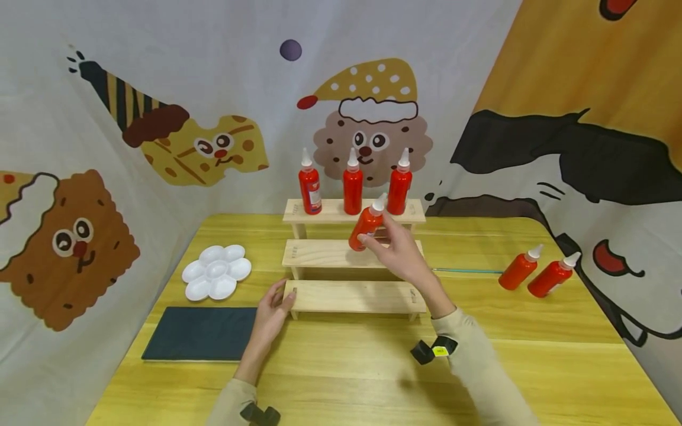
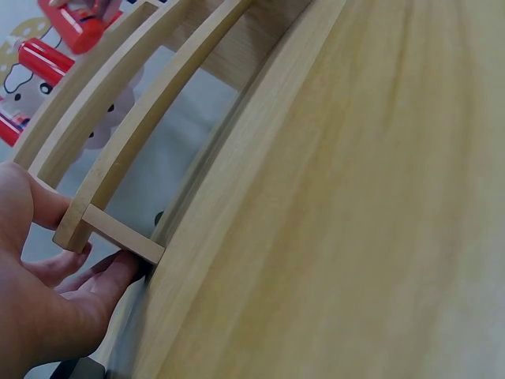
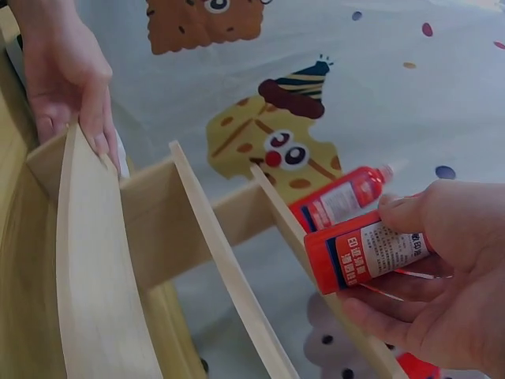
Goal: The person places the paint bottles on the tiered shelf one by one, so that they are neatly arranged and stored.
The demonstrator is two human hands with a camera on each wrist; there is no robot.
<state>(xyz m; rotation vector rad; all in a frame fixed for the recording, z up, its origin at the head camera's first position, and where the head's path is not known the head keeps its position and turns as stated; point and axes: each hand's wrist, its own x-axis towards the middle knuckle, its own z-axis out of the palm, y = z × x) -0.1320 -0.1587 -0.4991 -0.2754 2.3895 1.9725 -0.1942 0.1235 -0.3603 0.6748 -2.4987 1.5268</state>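
Observation:
A three-step wooden stand stands on the table. My left hand holds the left end of its lowest step, thumb on top and fingers below and around the side support in the left wrist view. In my right hand is a red squeeze bottle with a white pointed nozzle, gripped between thumb and fingers and tilted over the middle step. Its printed label shows in the right wrist view. Three similar bottles stand on the top step: left, middle and right.
Two more red bottles, one nearer and one farther right, stand on the table's right side beside a thin teal brush handle. A white flower-shaped palette and a dark rectangular board lie at left. A printed cloth hangs behind.

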